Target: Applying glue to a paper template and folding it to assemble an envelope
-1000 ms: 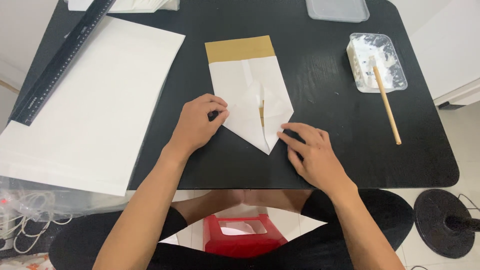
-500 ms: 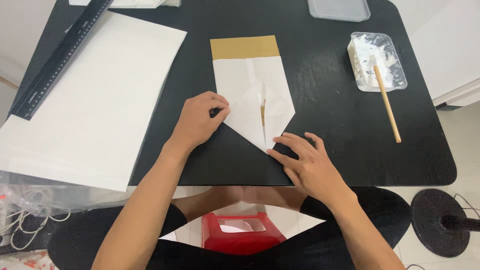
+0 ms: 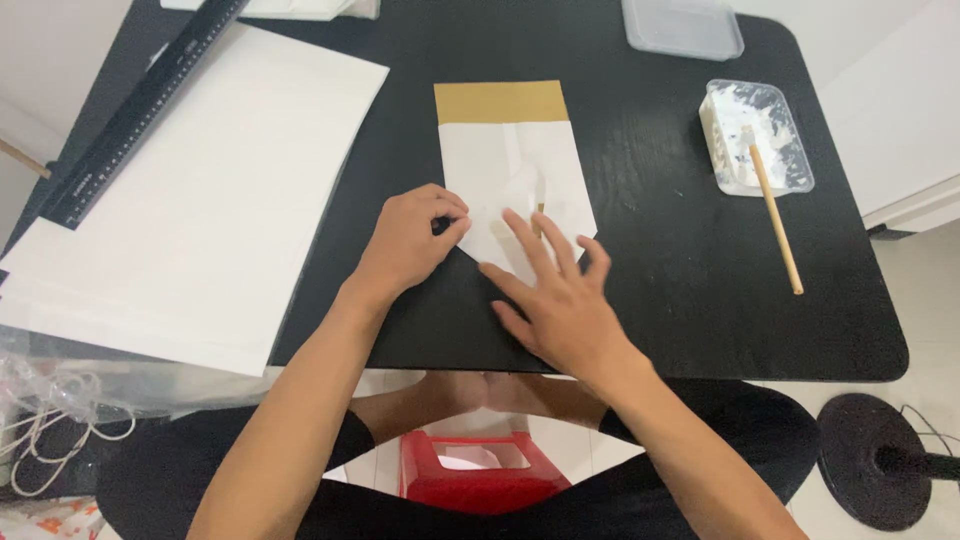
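L hand [image 3: 410, 238] pinches folded paper [image 3: 515, 165] edge; R hand [image 3: 560, 300] flat, open on it, black counter [image 3: 680, 290].

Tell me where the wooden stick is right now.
In the head view, the wooden stick lies on the right side of the black table, its upper end resting in the clear plastic tray, right of the folded paper.

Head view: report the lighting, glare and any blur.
Head view: even, soft light; a faint sheen on the black table; soft shadows under the left hand and right hand on the folded white paper; right fingers slightly motion-blurred; wide-angle bend at the edges.
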